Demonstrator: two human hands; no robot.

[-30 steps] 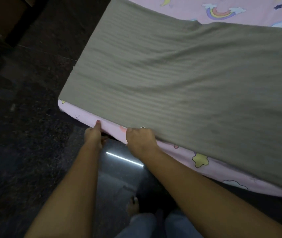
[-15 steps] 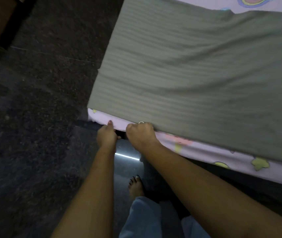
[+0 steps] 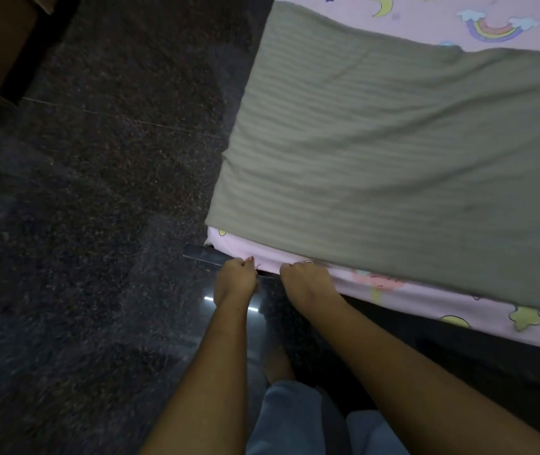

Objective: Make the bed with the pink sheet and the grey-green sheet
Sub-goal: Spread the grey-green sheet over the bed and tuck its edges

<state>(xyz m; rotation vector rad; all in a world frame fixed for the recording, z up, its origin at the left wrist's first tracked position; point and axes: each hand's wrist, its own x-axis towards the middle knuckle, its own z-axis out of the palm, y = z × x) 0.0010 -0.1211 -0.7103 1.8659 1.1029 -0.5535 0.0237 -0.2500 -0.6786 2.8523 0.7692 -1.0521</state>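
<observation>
The ribbed grey-green sheet point(image 3: 393, 165) lies spread over the pink sheet point(image 3: 426, 297), whose cartoon-printed edge hangs below.

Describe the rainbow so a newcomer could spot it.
The grey-green sheet fills the right half. Past its far edge, pink sheet shows, top right. Beside a yellow moon, the rainbow is the only striped arch, ending in blue clouds.

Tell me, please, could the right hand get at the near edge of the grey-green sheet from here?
Probably yes: the right hand grips the pink sheet just below the near edge of the grey-green sheet, and nothing lies between them.
</observation>
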